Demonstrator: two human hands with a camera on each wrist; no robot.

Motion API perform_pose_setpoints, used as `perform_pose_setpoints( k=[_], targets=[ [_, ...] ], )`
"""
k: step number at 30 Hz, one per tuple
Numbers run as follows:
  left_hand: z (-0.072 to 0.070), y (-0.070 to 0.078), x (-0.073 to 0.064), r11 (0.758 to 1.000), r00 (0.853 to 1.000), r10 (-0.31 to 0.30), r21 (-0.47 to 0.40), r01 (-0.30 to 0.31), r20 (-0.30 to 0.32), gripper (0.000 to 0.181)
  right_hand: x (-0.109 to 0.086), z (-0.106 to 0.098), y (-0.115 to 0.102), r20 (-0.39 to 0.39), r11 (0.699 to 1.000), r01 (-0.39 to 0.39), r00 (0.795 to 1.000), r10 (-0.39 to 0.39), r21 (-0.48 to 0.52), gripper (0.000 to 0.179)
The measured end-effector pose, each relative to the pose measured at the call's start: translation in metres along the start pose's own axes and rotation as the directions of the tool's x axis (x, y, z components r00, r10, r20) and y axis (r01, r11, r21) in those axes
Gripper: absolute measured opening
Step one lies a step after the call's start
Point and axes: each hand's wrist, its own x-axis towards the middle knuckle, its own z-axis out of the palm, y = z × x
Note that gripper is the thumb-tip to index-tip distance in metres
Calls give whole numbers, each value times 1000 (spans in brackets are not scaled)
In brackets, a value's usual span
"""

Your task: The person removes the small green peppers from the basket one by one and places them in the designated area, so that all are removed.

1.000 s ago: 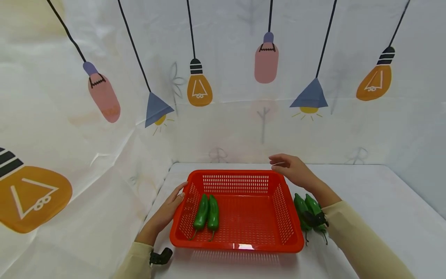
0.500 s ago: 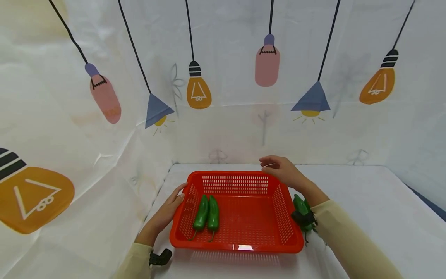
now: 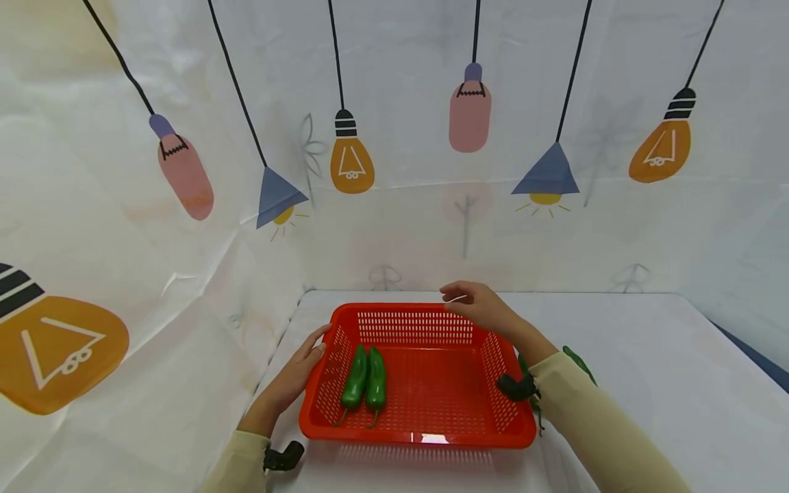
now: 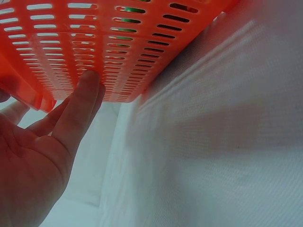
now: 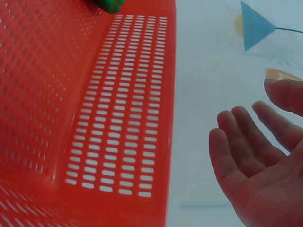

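A red perforated plastic basket (image 3: pixel 431 438) stands on the white table, with two green chili peppers (image 3: pixel 355 378) lying side by side in its left part. At its left rim my left hand (image 3: pixel 290 376) rests with fairly straight fingers; the left wrist view shows a fingertip (image 4: pixel 87 78) against the outer wall. Over the far right part of the rim hovers my right hand (image 3: pixel 477 305), its fingers loosely bent. In the right wrist view, nothing lies in that palm (image 5: pixel 270 184). More green peppers (image 3: pixel 578 363) lie right of the basket, mostly hidden behind the right forearm.
A white sheet wall (image 3: pixel 394 233) printed with lamps and bulbs rises behind the table (image 3: pixel 647 356) and along its left side. Each wrist carries a black strap mount (image 3: pixel 283 455).
My right hand has moved left along the basket's far rim, and its forearm now covers more of the peppers on the right. The left hand and the basket stay put.
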Motion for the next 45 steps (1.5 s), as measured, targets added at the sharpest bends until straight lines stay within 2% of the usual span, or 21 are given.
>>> perform_pose_setpoints(
  k=[7,13,21,30,35,45],
  targets=[
    [1,2,-1,1000,1000,25,4,-25,19,56,7,12,-3,31,1000,-18,999,18,-4,35],
    [1,3,-1,1000,1000,15,-2,-15,14,55,13,22,-6,56,999,-53,997,52,12,34],
    [1,1,1,1000,999,17,-17,-17,31,54,20,34,-3,85,996,-83,993,85,-29,33],
    [2,3,3,1000,999,24,-8,-24,35,56,31,51,-4,123,981,-162,977,174,-103,35],
    [1,0,3,1000,999,29,-11,-28,42,54,32,61,-8,147,977,-166,972,185,-134,34],
    [1,-2,2,1000,1000,11,16,-11,-6,52,36,81,-6,199,981,-138,966,163,-133,35]
  ],
)
